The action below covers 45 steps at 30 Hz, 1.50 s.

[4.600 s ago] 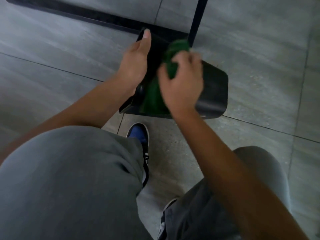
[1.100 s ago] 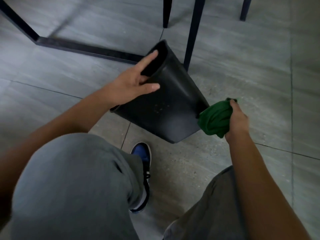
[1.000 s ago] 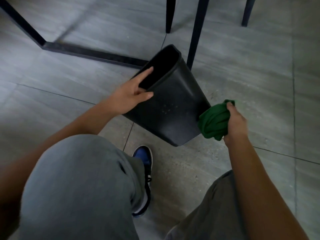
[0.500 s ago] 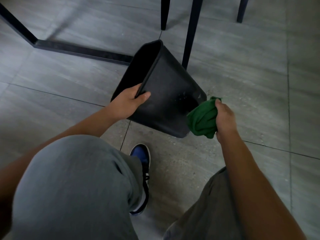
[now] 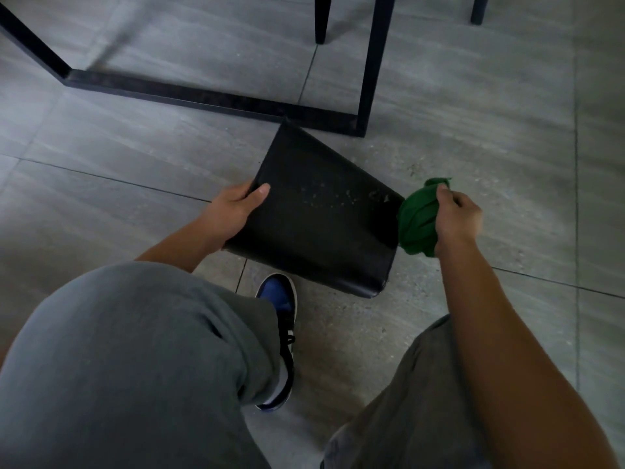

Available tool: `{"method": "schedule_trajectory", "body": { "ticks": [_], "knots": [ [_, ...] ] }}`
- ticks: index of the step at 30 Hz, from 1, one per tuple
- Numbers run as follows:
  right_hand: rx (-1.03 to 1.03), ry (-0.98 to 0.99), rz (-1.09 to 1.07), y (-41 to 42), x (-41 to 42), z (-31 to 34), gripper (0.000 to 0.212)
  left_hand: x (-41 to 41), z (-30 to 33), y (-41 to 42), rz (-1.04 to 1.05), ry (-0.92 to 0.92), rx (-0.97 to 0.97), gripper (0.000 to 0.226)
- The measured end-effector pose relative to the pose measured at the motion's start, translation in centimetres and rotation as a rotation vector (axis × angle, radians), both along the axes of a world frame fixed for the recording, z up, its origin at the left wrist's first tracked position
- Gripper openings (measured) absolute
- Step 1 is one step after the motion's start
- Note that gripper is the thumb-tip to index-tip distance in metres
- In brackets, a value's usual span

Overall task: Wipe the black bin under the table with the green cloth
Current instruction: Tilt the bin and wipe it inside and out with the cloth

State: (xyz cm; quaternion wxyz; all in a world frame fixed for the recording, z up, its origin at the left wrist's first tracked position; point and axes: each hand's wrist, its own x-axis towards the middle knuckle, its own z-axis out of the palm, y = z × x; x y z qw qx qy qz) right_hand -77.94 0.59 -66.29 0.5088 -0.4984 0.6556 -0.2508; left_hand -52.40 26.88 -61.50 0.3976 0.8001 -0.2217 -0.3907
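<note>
We were crouched over a grey tiled floor (image 5: 473, 113), looking down at our own two hands and knees. Between the hands lay the black bin (image 5: 321, 211), tipped onto its side so that one broad flat wall faced up at us; pale specks and smudges dotted that wall toward the right hand's end. The bin's base pointed toward the right hand and its mouth pointed away, up and to the left — we could not see inside it.

Our left hand (image 5: 233, 211) gripped the bin's near left edge, thumb laid flat on the upper wall and fingers curled out of sight beneath. Our right hand (image 5: 456, 218) was closed around the green cloth (image 5: 417, 218), bunched into a ball, with a small corner poking up above the knuckles. The cloth sat just left of the right hand, pressed against the bin's end.

Beyond both hands, a black metal table frame (image 5: 209, 98) ran along the floor, with one upright leg rising just past the bin's far corner. Below the left hand, nearer to us, a blue and black shoe (image 5: 279, 299) rested on the tiles, beside our grey trouser leg (image 5: 135, 367).
</note>
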Motion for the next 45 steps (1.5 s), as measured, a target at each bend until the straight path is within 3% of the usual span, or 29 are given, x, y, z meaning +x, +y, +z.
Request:
{"method": "schedule_trajectory", "body": {
  "ticks": [5, 7, 11, 17, 22, 25, 29, 31, 33, 38, 41, 43, 45],
  "knots": [
    [-0.039, -0.075, 0.110, 1.7, 3.2, -1.1, 0.043, 0.2, 0.0, 0.1, -0.037, -0.016, 0.013, 0.026],
    [-0.131, 0.032, 0.166, 3.0, 3.6, -1.7, 0.058, 0.0, 0.0, 0.0, -0.026, -0.027, 0.018, 0.023],
    [-0.248, 0.234, 0.272, 4.4, 3.8, -3.4, 0.065, -0.5, 0.0, -0.4, 0.024, -0.015, 0.022, 0.024],
    [-0.361, 0.357, 0.247, 4.1, 6.8, -2.3, 0.035, -1.3, -0.2, -0.7, 0.103, 0.010, 0.020, 0.033],
    [-0.664, 0.095, 0.629, 14.6, 13.1, 2.0, 0.026, -1.2, -0.1, -1.5, 0.119, 0.003, -0.025, 0.055],
    [-0.720, 0.025, 0.740, 16.2, 12.6, 2.0, 0.029, -0.9, 0.0, -1.3, 0.078, -0.039, -0.042, 0.042],
    [-0.535, 0.341, 0.499, 6.9, 7.3, -2.3, 0.033, -0.6, -0.6, -0.8, 0.068, -0.055, 0.003, 0.022],
    [-0.386, 0.429, 0.274, 3.1, 4.9, -3.7, 0.037, -0.8, -0.6, -0.7, 0.084, -0.046, 0.002, 0.022],
    [-0.322, 0.463, 0.180, 3.9, 4.8, -3.7, 0.038, -1.0, -0.4, -1.0, 0.087, -0.069, 0.005, 0.027],
    [-0.593, 0.194, 0.510, 16.4, 10.0, 0.7, 0.035, -1.9, 1.2, -2.7, 0.036, -0.131, -0.073, 0.053],
    [-0.677, 0.098, 0.637, 16.1, 11.0, 1.5, 0.049, -2.2, 1.1, -2.4, 0.051, -0.113, -0.104, 0.043],
    [-0.645, 0.179, 0.624, 12.0, 10.8, 0.6, 0.058, -2.0, 0.8, -1.8, 0.064, -0.060, -0.080, 0.026],
    [-0.525, 0.348, 0.464, 6.9, 9.5, -1.4, 0.054, -2.0, 0.4, -1.2, 0.060, -0.051, -0.062, 0.019]
  ]
}}
